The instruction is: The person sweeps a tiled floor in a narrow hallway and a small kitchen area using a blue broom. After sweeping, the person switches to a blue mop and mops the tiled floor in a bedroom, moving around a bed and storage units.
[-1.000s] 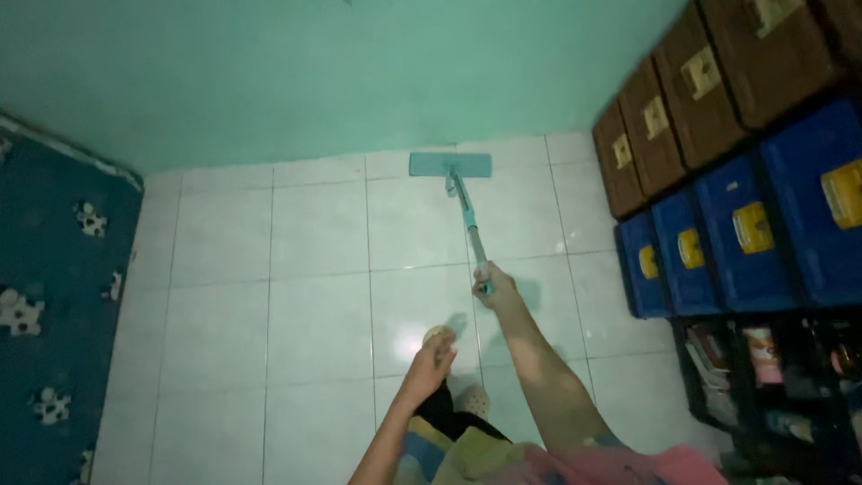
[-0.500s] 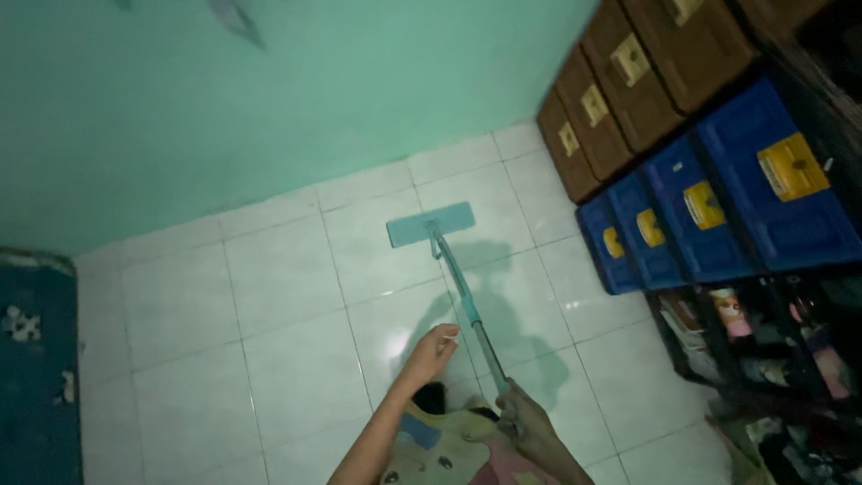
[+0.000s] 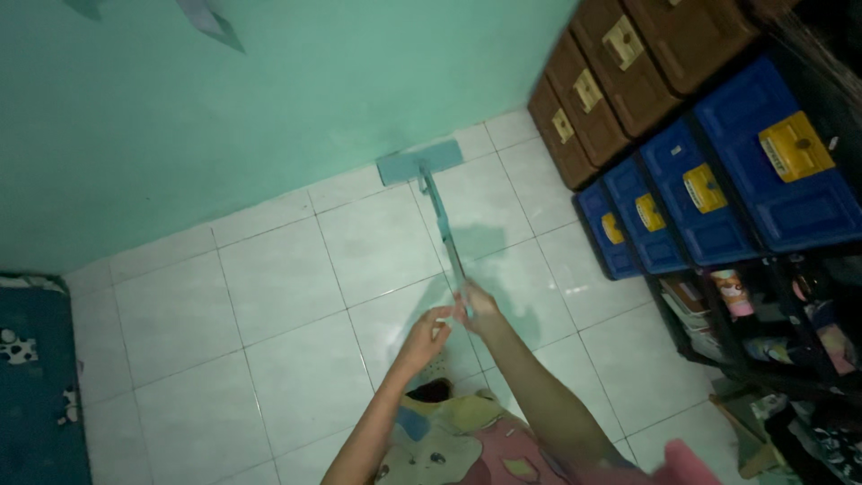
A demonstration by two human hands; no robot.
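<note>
right hand (image 3: pixel 479 304) grips the mop (image 3: pixel 437 208), its head far ahead by the wall (image 3: pixel 269 117).

1. Two bare forearms in the lower centre of the frame; no sleeves reach the wrists, and no watch, ring or bracelet can be made out in the dim light.
2. Left hand (image 3: pixel 426 331) and right hand (image 3: pixel 479 306), both bare and ungloved.
3. Patterned soft cloth garment (image 3: pixel 449 445) along the bottom edge, centre: pale yellow-green ground with patches of blue, pink and cream, small printed figures too blurred to identify.
4. Pink fabric edge (image 3: pixel 687 467) at the lower right, by the right upper arm; plain, no visible markings.
5. Dark shape at the feet, below the hands; detail unreadable.
</note>
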